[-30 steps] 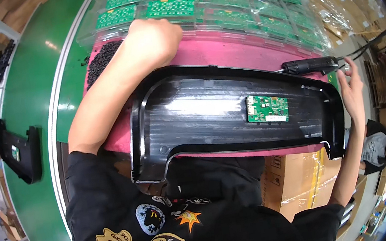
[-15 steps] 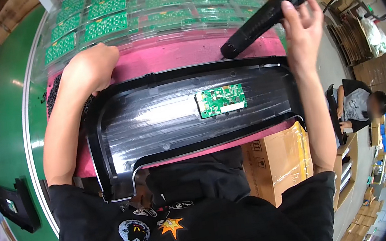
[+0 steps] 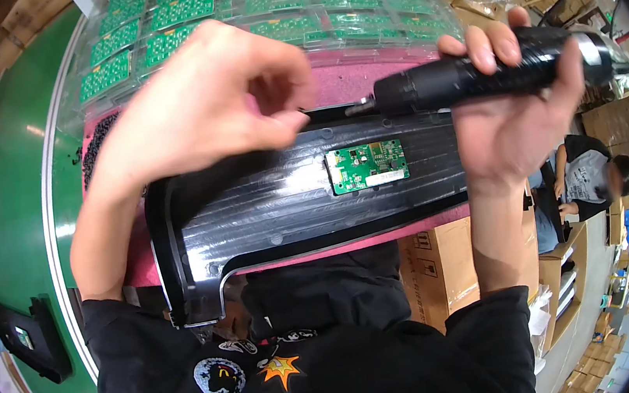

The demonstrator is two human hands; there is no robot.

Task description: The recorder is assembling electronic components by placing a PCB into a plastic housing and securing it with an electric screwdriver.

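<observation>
My right hand (image 3: 511,105) is wrapped round a black electric screwdriver (image 3: 465,82), held almost level with its metal bit pointing left. Facing the bit, my left hand (image 3: 232,100) pinches thumb and fingers together; a tiny dark thing shows at the thumb tip, too small to name. Both hands are above a long black plastic housing (image 3: 268,202) lying on a pink mat, its inner side up. A green circuit board (image 3: 367,167) sits inside the housing, right of its middle. My hands and the screwdriver cover part of the housing's far edge and right end.
Clear plastic trays of green circuit boards (image 3: 182,12) lie beyond the pink mat (image 3: 343,75). A heap of small black pieces (image 3: 97,141) is at the mat's left. Cardboard boxes (image 3: 445,267) stand below right. A co-worker (image 3: 590,170) sits at the right; another black housing (image 3: 29,334) is far left.
My left hand has risen from the heap of small black pieces and moved right, toward the bit. The screwdriver has swung from slanted to nearly level, and my right hand now grips it fully.
</observation>
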